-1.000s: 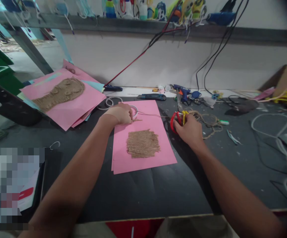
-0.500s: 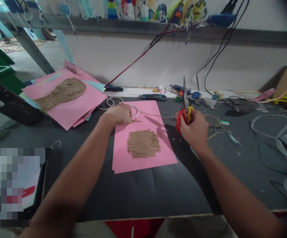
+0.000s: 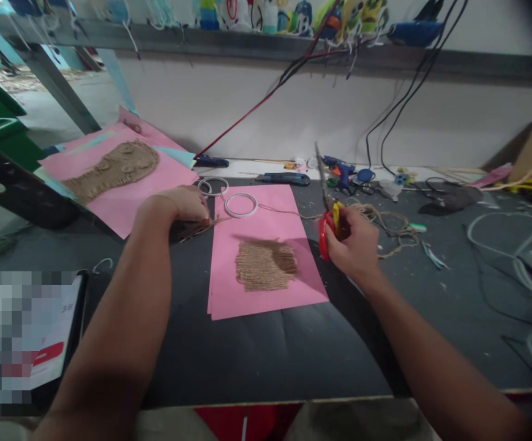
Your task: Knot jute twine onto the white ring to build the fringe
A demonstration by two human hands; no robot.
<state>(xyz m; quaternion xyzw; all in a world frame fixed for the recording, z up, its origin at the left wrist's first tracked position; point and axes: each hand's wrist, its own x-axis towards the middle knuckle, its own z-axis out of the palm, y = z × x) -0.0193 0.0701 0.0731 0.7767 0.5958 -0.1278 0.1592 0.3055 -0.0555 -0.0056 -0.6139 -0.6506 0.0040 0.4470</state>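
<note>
My right hand is closed around scissors with red and yellow handles, the blades pointing up and away. My left hand has curled fingers over short pieces of twine on the dark table, left of the pink paper; a twine end sticks out by its fingertips. On that paper lies a patch of parallel brown twine strands. A white ring rests on its upper part. Behind my right hand spreads a loose tangle of twine, with one strand reaching across the paper.
More white rings and a box cutter lie behind the paper. At left are stacked sheets with a twine shape and a tablet-like device. A glue gun sits at the back; cables run along the right.
My left hand has moved left off the pink paper to the twine pieces, uncovering the white ring. My right hand has shifted slightly left and down, and the scissors tilt further left.
</note>
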